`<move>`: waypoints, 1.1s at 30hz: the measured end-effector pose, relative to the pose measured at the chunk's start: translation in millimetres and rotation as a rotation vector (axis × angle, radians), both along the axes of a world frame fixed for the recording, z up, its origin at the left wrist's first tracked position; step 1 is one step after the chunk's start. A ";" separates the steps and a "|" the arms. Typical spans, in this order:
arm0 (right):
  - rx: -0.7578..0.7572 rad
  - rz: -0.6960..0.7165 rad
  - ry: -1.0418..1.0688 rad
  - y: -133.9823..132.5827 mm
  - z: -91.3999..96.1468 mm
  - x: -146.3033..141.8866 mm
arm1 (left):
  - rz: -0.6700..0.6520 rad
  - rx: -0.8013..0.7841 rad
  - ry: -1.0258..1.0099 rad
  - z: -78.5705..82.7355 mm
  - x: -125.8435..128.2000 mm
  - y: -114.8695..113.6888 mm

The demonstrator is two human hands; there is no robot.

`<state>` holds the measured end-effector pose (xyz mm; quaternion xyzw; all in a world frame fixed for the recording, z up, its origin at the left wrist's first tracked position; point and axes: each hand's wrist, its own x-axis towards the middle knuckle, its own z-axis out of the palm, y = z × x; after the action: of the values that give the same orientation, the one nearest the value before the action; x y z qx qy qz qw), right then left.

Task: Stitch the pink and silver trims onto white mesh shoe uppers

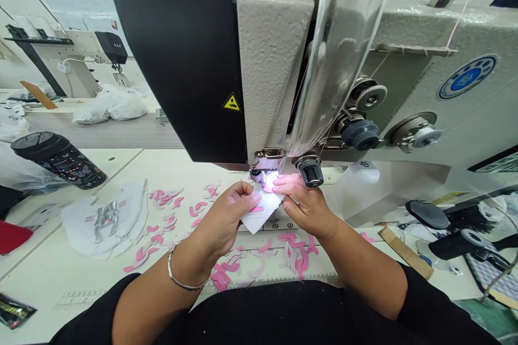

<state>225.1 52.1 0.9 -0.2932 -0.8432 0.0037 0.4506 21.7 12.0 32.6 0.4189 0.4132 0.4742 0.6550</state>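
Note:
A small white textured fabric piece (256, 222) with a pink strip on it lies under the lit needle area of a sewing machine (275, 64). My left hand (226, 215) pinches its left edge between thumb and fingers. On the opposite side my right hand (307, 205) grips the right edge, its fingertips pressed close to the needle area. Glare from the machine's lamp hides the needle and the exact stitching point. Small pink fabric scraps (297, 253) are scattered on the white table (170, 280) around and below my hands.
At the left are a black patterned bottle (60, 159) and round white fabric pieces (107, 221) with a silvery item on top. A black thread cone (455, 245) and a cardboard strip (407, 253) lie at the right. Another sewing machine (76, 64) stands behind.

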 end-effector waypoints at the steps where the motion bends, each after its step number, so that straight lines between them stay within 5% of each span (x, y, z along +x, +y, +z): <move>1: 0.000 -0.002 -0.001 -0.1 0.2 0.0 | 0.000 -0.013 0.007 -0.3 -1.9 -1.0; 18: 0.048 -0.037 0.024 -7.0 1.9 -5.8 | 0.002 0.004 0.081 -5.8 -17.0 3.4; 33: 0.070 -0.146 -0.051 -17.6 7.1 -12.6 | -0.030 -0.060 -0.060 -10.0 -22.3 4.3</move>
<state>212.4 34.6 8.0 -0.3379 -0.8304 -0.0658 0.4381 -0.6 16.2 22.6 0.3905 0.4012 0.4642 0.6864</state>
